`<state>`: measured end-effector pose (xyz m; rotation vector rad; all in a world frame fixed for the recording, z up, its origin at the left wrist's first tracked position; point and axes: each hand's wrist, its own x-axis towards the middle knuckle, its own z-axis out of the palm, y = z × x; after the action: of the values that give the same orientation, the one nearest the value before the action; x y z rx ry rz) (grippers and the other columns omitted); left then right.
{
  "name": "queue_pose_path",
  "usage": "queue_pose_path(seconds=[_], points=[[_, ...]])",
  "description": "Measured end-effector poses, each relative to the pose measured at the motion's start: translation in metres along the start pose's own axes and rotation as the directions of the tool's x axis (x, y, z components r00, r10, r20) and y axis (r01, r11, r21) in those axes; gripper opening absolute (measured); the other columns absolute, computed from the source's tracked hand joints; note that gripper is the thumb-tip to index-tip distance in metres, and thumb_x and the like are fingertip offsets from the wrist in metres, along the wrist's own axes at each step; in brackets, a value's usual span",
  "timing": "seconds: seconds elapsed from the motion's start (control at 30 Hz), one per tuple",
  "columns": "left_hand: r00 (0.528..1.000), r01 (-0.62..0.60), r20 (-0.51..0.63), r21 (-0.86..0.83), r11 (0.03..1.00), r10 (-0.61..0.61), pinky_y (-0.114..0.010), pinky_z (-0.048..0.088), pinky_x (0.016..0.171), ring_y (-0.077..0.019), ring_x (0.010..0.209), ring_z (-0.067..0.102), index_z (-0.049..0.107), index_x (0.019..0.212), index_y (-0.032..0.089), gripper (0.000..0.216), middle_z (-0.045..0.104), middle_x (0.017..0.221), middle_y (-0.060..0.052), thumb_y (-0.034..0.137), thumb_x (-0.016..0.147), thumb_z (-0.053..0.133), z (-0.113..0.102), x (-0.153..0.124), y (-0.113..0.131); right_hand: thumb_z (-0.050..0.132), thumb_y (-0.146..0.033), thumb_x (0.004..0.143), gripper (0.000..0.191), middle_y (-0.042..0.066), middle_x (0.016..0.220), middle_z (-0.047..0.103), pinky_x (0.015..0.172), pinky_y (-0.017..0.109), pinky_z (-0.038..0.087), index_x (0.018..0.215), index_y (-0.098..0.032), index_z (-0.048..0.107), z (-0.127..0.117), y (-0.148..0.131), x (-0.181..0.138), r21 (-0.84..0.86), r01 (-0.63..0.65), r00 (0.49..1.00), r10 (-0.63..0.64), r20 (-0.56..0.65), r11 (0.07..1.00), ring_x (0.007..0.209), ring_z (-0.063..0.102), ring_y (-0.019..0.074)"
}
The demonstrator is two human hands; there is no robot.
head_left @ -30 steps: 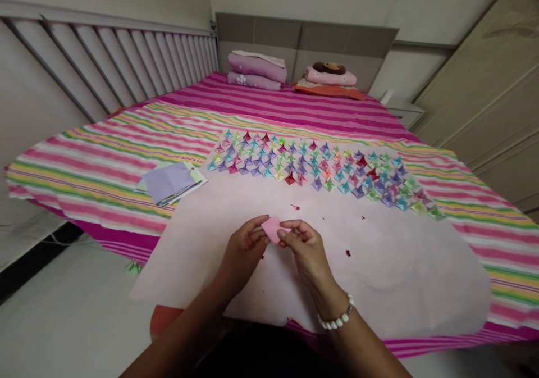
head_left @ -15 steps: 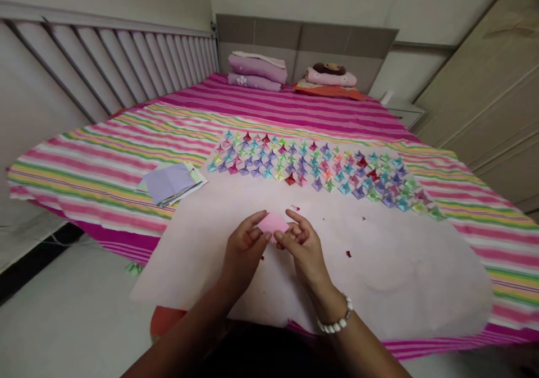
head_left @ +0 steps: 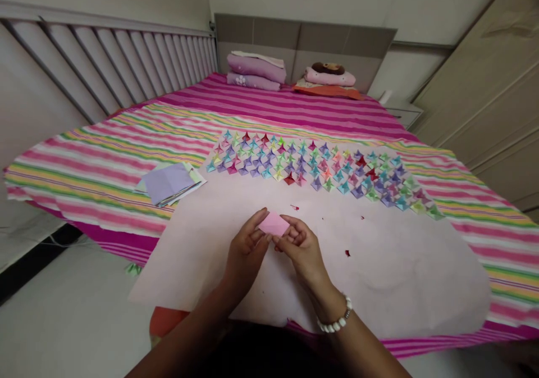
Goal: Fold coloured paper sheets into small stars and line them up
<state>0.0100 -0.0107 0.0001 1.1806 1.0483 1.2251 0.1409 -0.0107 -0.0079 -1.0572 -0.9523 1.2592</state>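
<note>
- Two hands meet over the pale sheet [head_left: 379,277] spread on the bed [head_left: 105,159] in the head view: the left hand [head_left: 246,251] and the right hand [head_left: 301,249] both pinch the small pink paper [head_left: 274,224], held just above the sheet, each grip closed on one edge of it.
- Uneven finger pressure could, I judge, crease the pink paper off-line or tear a corner, since it is thin and held only at its edges.
- Dropped, it could be hard to spot against the similarly pale pink sheet.
- Rows of folded paper pieces [head_left: 311,167] lie beyond the hands; a careless forward sweep of a wrist could scatter them.
- Loose paper stack [head_left: 168,182] sits near the bed's edge to the left and could slide off if the cover is tugged.
</note>
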Motion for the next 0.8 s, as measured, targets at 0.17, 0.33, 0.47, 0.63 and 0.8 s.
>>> queue_pose_path(seconds=[0.17,0.33,0.47,0.63,0.8], points=[[0.998,-0.054,0.025,0.206,0.977,0.049,-0.029,0.055,0.074,-0.0180,0.084,0.066,0.072,0.099,0.020,0.023,0.071,0.100,-0.006,0.028,0.078,0.066,-0.012,0.004,0.008,0.075,-0.025,0.068,0.050,-0.007,0.061,0.052,0.056,0.025,0.041,0.114,-0.020,0.056,-0.003,-0.001,-0.002,-0.097,0.072,0.997,-0.073,-0.012,0.993,0.055,0.051,0.0100],[0.998,-0.056,0.038,0.230,0.972,0.048,-0.029,0.055,0.072,-0.0178,0.080,0.066,0.075,0.090,0.021,0.019,0.073,0.089,-0.004,0.026,0.073,0.069,-0.017,0.009,0.011,0.072,-0.023,0.071,0.052,-0.007,0.064,0.050,0.057,0.025,0.040,0.119,-0.022,0.054,-0.002,-0.004,-0.005,-0.149,0.112,0.993,-0.108,0.037,0.982,0.057,0.048,0.0099],[0.996,0.091,0.006,0.169,0.981,-0.093,-0.027,0.054,0.059,-0.0177,0.070,0.064,0.074,0.096,0.018,0.032,0.072,0.076,-0.004,0.030,0.067,0.075,-0.017,0.009,0.010,0.071,-0.023,0.073,0.051,-0.006,0.064,0.050,0.059,0.025,0.040,0.122,-0.022,0.056,-0.002,-0.006,-0.007,-0.171,0.142,0.989,-0.132,0.070,0.975,0.059,0.048,0.0106],[0.991,0.134,0.006,0.110,0.985,-0.135,-0.028,0.055,0.059,-0.0198,0.074,0.065,0.074,0.092,0.016,0.035,0.073,0.081,-0.006,0.032,0.062,0.079,-0.016,0.008,0.010,0.073,-0.027,0.073,0.044,-0.005,0.064,0.051,0.057,0.026,0.040,0.115,-0.023,0.063,-0.007,-0.008,-0.005,-0.192,0.153,0.985,-0.133,0.110,0.969,0.058,0.048,0.0112],[0.997,0.078,0.006,0.132,0.988,-0.079,-0.028,0.055,0.058,-0.0204,0.075,0.066,0.074,0.092,0.017,0.032,0.073,0.079,-0.005,0.033,0.065,0.078,-0.016,0.007,0.009,0.075,-0.032,0.071,0.029,-0.002,0.062,0.059,0.058,0.027,0.041,0.098,-0.022,0.068,-0.010,-0.014,-0.002,-0.177,0.103,0.987,-0.078,0.142,0.979,0.059,0.054,0.0133]])
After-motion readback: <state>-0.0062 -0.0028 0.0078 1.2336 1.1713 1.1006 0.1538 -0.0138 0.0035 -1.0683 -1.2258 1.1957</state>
